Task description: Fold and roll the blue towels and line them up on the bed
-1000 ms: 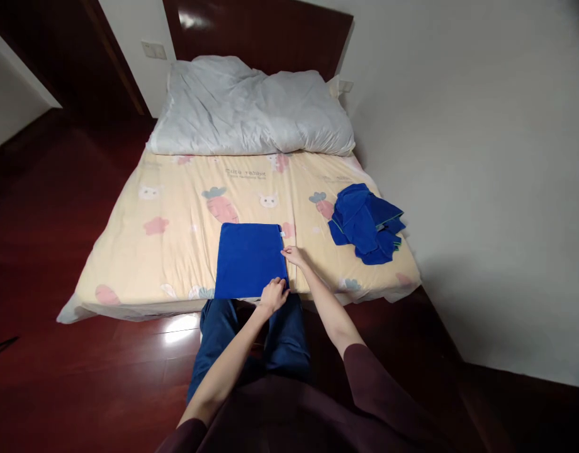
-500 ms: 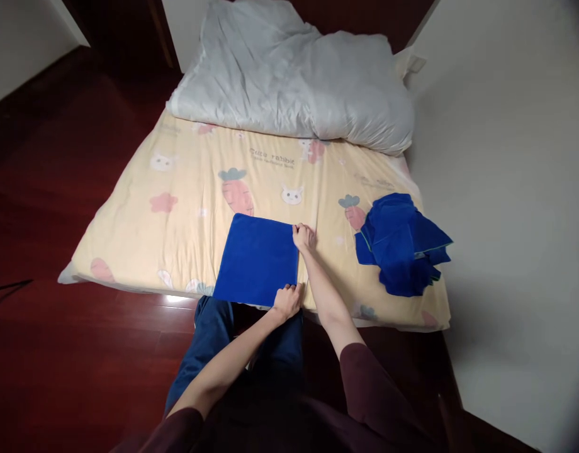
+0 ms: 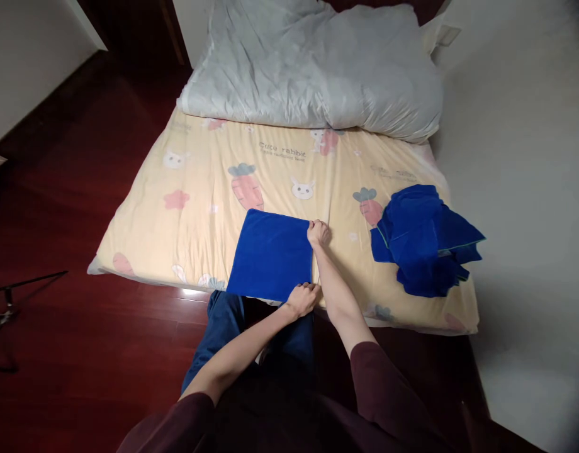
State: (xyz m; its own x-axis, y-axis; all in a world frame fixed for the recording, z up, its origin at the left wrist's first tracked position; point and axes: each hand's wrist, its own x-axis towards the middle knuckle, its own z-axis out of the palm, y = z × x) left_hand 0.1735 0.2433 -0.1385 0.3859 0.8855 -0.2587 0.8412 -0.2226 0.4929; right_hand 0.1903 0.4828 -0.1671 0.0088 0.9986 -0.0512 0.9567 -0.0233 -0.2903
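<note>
A square blue cloth (image 3: 273, 255) lies flat near the front edge of the bed, its near side reaching that edge. My left hand (image 3: 303, 299) is closed on its near right corner. Farther up the same side, my right hand (image 3: 318, 233) grips the far right corner with bent fingers. The fingertips of both hands are partly hidden. To the right, a loose pile of blue cloths (image 3: 415, 242) with thin green edging lies crumpled on the bed.
A yellow bedsheet (image 3: 176, 207) printed with carrots and rabbits covers the bed. Across its far end is a bunched grey-white quilt (image 3: 313, 75). A wall (image 3: 525, 189) borders the right side. Dark red floor (image 3: 105, 352) spreads to the left, with a thin black stand (image 3: 9, 308) on it.
The camera view has turned slightly left, so everything appears farther right. Both hands stay at the same corners of the cloth, which looks unchanged.
</note>
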